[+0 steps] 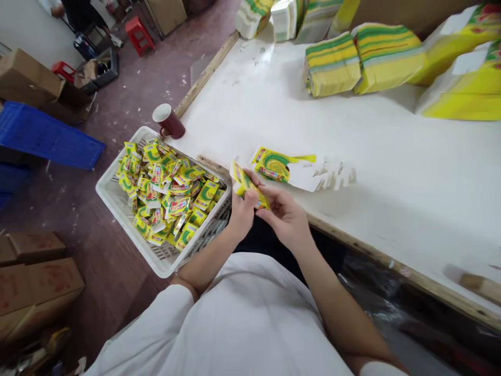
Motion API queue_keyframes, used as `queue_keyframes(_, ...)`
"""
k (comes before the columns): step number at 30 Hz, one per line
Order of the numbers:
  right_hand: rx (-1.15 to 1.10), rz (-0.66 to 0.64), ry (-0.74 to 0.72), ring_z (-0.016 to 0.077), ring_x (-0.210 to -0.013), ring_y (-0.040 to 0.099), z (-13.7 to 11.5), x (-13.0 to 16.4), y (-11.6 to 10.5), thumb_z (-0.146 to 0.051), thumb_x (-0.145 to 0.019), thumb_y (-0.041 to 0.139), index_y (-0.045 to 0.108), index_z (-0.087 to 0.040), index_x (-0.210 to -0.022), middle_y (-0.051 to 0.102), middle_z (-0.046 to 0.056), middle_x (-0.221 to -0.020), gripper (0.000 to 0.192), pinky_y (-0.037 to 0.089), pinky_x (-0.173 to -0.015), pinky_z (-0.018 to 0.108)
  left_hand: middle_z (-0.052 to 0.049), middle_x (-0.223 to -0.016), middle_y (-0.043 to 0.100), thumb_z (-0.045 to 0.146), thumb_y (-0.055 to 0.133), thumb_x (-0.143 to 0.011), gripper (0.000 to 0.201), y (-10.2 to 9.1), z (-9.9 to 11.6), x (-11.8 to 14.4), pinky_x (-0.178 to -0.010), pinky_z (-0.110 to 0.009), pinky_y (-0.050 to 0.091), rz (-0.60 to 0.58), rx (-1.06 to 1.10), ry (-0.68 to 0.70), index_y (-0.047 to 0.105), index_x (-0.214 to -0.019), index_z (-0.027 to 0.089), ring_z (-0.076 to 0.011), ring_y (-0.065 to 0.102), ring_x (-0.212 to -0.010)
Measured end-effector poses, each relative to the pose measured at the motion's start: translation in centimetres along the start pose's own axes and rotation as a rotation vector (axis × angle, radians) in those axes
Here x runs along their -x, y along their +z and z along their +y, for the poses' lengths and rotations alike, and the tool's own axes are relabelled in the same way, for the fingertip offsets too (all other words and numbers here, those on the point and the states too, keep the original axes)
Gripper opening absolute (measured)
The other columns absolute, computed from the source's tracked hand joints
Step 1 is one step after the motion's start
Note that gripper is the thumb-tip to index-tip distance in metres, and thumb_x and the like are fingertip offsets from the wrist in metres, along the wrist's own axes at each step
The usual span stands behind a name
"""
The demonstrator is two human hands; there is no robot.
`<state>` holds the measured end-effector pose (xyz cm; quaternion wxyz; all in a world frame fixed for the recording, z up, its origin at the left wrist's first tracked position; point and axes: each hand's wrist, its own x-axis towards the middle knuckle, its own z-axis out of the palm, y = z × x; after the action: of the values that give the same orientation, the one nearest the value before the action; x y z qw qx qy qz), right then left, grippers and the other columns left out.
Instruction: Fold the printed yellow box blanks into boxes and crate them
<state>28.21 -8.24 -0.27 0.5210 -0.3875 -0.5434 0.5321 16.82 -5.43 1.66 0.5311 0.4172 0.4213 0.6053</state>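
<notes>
Between my two hands is a small yellow and green printed carton, held tilted just off the table's front edge. My left hand grips it with the thumb pressed on its face. The fingers of my right hand pinch its lower right end. Just beyond, on the white table, lies a fanned pile of flat cartons with their white flaps spread to the right. To my left a white plastic basket is heaped with small folded cartons of the same print.
A dark red mug stands at the table's left edge beside the basket. Stacks of flat cartons line the back of the white table. On the floor are a blue crate, cardboard boxes and a red stool. Another person sits far left.
</notes>
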Motion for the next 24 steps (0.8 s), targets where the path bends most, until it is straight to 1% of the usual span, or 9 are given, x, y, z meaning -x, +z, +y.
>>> queue_keyframes(3, 0.238, 0.117, -0.083, 0.0225, -0.102, 0.07, -0.6, -0.3, -1.4, -0.031, -0.093, 0.065, 0.067, -0.022, -0.124, 0.073, 0.009, -0.117, 0.032, 0.058, -0.086, 0.036, -0.006, -0.105, 0.064, 0.076, 0.075, -0.07, 0.068, -1.4, -1.2, 0.4, -0.091, -0.036, 0.054, -0.067, -0.016, 0.0, 0.061, -0.113, 0.024, -0.0197, 0.063, -0.096)
queue_keyframes(6, 0.419, 0.162, -0.203, 0.0187, -0.083, 0.07, -1.2, -0.2, -3.0, -0.023, -0.095, 0.063, 0.076, -0.025, -0.108, 0.074, 0.003, -0.094, 0.019, 0.057, -0.073, 0.031, -0.003, -0.089, 0.07, 0.055, 0.078, -0.08, 0.037, -3.0, -1.6, 0.4, -0.085, -0.034, 0.056, -0.019, -0.114, -0.015, 0.069, -0.092, 0.021, -0.0174, 0.067, -0.084)
queue_keyframes(8, 0.505, 0.191, -0.255, 0.0178, -0.079, 0.069, -1.4, -0.2, -4.2, -0.021, -0.094, 0.064, 0.078, -0.028, -0.105, 0.073, 0.002, -0.089, 0.018, 0.056, -0.07, 0.031, -0.005, -0.095, 0.073, 0.051, 0.077, -0.083, 0.031, -4.2, -0.7, -0.1, -0.091, -0.037, 0.056, -0.141, -0.181, -0.015, 0.073, -0.095, 0.022, -0.0203, 0.07, -0.092)
queue_keyframes(10, 0.686, 0.236, -0.319, 0.0195, -0.082, 0.067, -1.4, -0.1, -5.0, -0.02, -0.096, 0.062, 0.078, -0.031, -0.109, 0.074, 0.003, -0.091, 0.024, 0.054, -0.073, 0.035, -0.009, -0.124, 0.069, 0.057, 0.078, -0.08, 0.053, -5.3, 0.9, -0.9, -0.106, -0.043, 0.05, -0.323, -0.243, 0.03, 0.069, -0.121, 0.025, -0.0274, 0.065, -0.12)
queue_keyframes(13, 0.972, 0.204, -0.484, 0.0206, -0.084, 0.065, -1.6, 0.0, -5.2, -0.016, -0.097, 0.058, 0.077, -0.034, -0.111, 0.075, 0.002, -0.092, 0.029, 0.052, -0.085, 0.042, -0.016, -0.156, 0.044, 0.064, 0.09, -0.055, 0.112, -6.0, 3.1, -2.0, -0.121, -0.052, 0.034, -0.504, -0.488, 0.136, 0.045, -0.15, 0.026, -0.0378, 0.039, -0.148)
queue_keyframes(16, 0.971, 0.051, -0.627, 0.0202, -0.102, 0.066, -2.1, 0.1, -4.0, -0.015, -0.097, 0.061, 0.071, -0.037, -0.117, 0.075, -0.001, -0.102, 0.032, 0.043, -0.11, 0.047, -0.019, -0.148, 0.05, 0.048, 0.094, -0.057, 0.11, -5.3, 3.3, -1.9, -0.115, -0.053, 0.041, -0.64, -0.783, 0.129, 0.041, -0.151, 0.023, -0.0379, 0.049, -0.138)
queue_keyframes(20, 0.686, 0.266, -0.45, 0.033, -0.147, 0.041, -1.4, 0.1, -2.3, -0.046, -0.093, 0.067, 0.041, -0.032, -0.154, 0.047, 0.011, -0.154, 0.067, 0.029, -0.123, 0.06, -0.015, -0.129, 0.061, 0.035, 0.081, -0.078, 0.075, -4.0, 1.9, -0.5, -0.1, -0.044, 0.052, -0.598, -0.909, 0.121, 0.043, -0.141, 0.021, -0.0308, 0.063, -0.119)
queue_keyframes(22, 0.445, 0.305, -0.248, 0.0313, -0.15, 0.038, -0.3, 0.0, -1.9, -0.053, -0.099, 0.053, 0.029, -0.027, -0.16, 0.039, 0.014, -0.16, 0.07, 0.037, -0.12, 0.057, -0.015, -0.131, 0.059, 0.036, 0.084, -0.074, 0.084, -3.7, 1.4, 0.1, -0.098, -0.042, 0.053, -0.541, -0.92, 0.182, 0.039, -0.143, 0.021, -0.0308, 0.063, -0.119)
queue_keyframes(24, 0.209, 0.226, -0.042, 0.0272, -0.145, 0.046, 0.8, 0.0, -1.6, -0.052, -0.105, 0.04, 0.035, -0.024, -0.157, 0.047, 0.014, -0.155, 0.06, 0.044, -0.117, 0.051, -0.015, -0.133, 0.058, 0.035, 0.084, -0.074, 0.088, -3.6, 1.1, 0.6, -0.097, -0.04, 0.053, -0.5, -0.915, 0.274, 0.035, -0.146, 0.022, -0.0285, 0.065, -0.114)
